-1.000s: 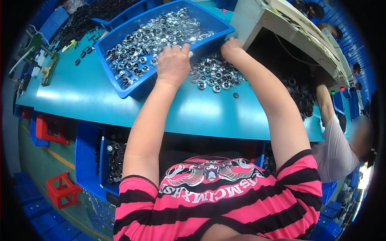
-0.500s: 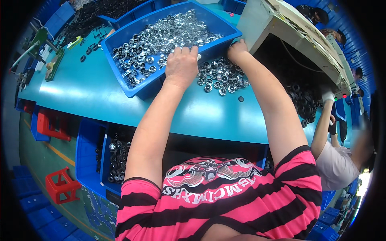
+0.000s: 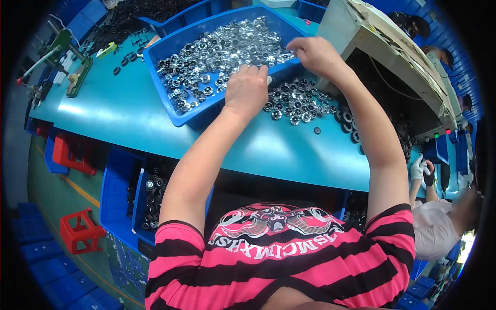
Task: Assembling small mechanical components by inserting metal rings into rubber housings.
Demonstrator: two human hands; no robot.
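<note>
At upper centre I see the blue bin [image 3: 199, 111], long axis rising rightward; the left hand [image 3: 247, 89] curls its fingers at the near rim. Farther right, the right hand [image 3: 319, 56] bends its fingers by the bin's right end, clear wheels [image 3: 222, 57] to their left; whether either pinches anything, I can't tell.

T-shirt [image 3: 281, 258]: short-sleeved, broad horizontal stripes, hot pink and black. Neckline [image 3: 285, 282] round, scooped, black band. Left sleeve [image 3: 178, 248] and right sleeve [image 3: 390, 235] striped same, black at hems, ending above elbow. Chest print [image 3: 279, 221]: grey and white, mirrored curling shapes flanking small central motif; bold white lettering [image 3: 274, 245] arched along neck side. Forearms [image 3: 199, 160] bare. Left fingers [image 3: 252, 71], right fingers [image 3: 298, 44] bare too.
</note>
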